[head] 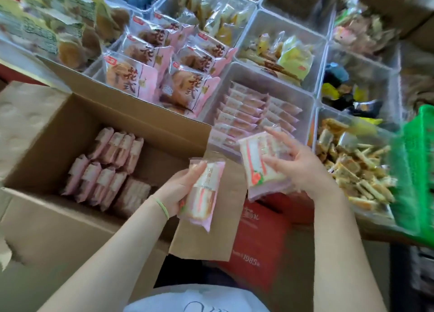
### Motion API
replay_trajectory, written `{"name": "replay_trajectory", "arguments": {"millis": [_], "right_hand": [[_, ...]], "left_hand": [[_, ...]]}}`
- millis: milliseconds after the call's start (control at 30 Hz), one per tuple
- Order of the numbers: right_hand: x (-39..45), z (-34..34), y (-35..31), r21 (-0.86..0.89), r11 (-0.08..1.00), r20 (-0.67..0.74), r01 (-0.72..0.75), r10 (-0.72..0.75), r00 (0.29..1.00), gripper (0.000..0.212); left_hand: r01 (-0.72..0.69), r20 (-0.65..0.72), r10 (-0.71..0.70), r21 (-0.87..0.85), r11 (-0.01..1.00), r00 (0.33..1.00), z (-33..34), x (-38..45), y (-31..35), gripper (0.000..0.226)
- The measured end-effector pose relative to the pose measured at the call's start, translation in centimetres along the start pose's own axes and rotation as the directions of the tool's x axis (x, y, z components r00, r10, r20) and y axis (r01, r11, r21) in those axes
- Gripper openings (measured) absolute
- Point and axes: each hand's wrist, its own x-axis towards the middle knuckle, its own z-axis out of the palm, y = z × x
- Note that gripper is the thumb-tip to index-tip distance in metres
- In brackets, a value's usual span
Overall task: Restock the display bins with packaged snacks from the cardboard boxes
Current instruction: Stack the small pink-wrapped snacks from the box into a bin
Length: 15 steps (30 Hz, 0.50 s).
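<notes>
An open cardboard box (58,133) at the left holds several pink-wrapped snack packs (110,168) standing in rows. My left hand (180,189) grips one pink pack (204,194) above the box's right flap. My right hand (298,163) holds a small stack of the same pink packs (258,161), just in front of a clear display bin (305,105) lined with rows of matching pink packs (249,109).
Around it are more clear bins: large pink pastry bags (164,72) behind the box, yellow-wrapped snacks (291,58), dark and yellow packs (347,93), stick-shaped snacks (352,166). A green plastic basket (415,170) stands at the right edge. A red carton (258,241) sits below my hands.
</notes>
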Motion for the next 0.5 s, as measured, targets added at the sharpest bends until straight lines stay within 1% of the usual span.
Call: {"name": "replay_trajectory", "arguments": {"millis": [33,67,100,133,167,233,333,367,433,500], "right_hand": [[0.5,-1.3,0.1,-0.062,0.998,-0.061,0.013,-0.016,0.998,0.074],[1.2,-2.4,0.1,-0.176,0.984,-0.129,0.013,-0.036,0.991,0.085],[2.2,-3.4,0.2,-0.326,0.945,-0.193,-0.005,-0.062,0.979,0.092],[3.5,-4.1,0.3,-0.473,0.88,-0.244,-0.041,-0.086,0.966,0.095],[4.8,-4.5,0.3,-0.588,0.804,-0.282,-0.087,-0.103,0.954,0.093],[7.8,-4.9,0.5,-0.735,0.66,-0.304,-0.155,-0.117,0.945,0.078],[11.4,-4.2,1.1,-0.853,0.475,-0.282,-0.215,-0.073,0.957,0.04],[12.3,-3.8,1.4,-0.878,0.419,-0.277,-0.23,-0.055,0.959,0.033],[13.9,-2.7,2.4,-0.909,0.339,-0.265,-0.242,-0.022,0.964,0.031],[15.3,-1.6,3.6,-0.922,0.303,-0.247,-0.243,0.027,0.969,0.032]], "left_hand": [[-0.003,0.016,0.002,0.023,1.0,1.0,1.0,0.5,0.3,0.059],[0.001,0.029,-0.002,0.043,0.999,1.0,2.0,1.0,0.6,0.061],[0.009,0.032,-0.011,0.066,0.998,0.999,2.8,1.5,0.9,0.063],[0.017,0.026,-0.02,0.083,0.996,0.999,3.5,2.0,1.1,0.065],[0.024,0.016,-0.025,0.088,0.996,1.0,4.2,2.4,1.3,0.065],[0.031,-0.011,-0.031,0.063,0.998,0.999,5.1,3.3,1.5,0.066],[0.048,-0.056,-0.047,0.017,0.999,0.997,5.6,4.3,1.5,0.073],[0.048,-0.066,-0.048,-0.007,0.999,0.997,5.6,4.5,1.4,0.075],[0.058,-0.072,-0.063,-0.064,0.996,0.995,5.6,4.6,1.4,0.076],[0.067,-0.069,-0.074,-0.098,0.993,0.995,5.6,4.6,1.4,0.074]]}}
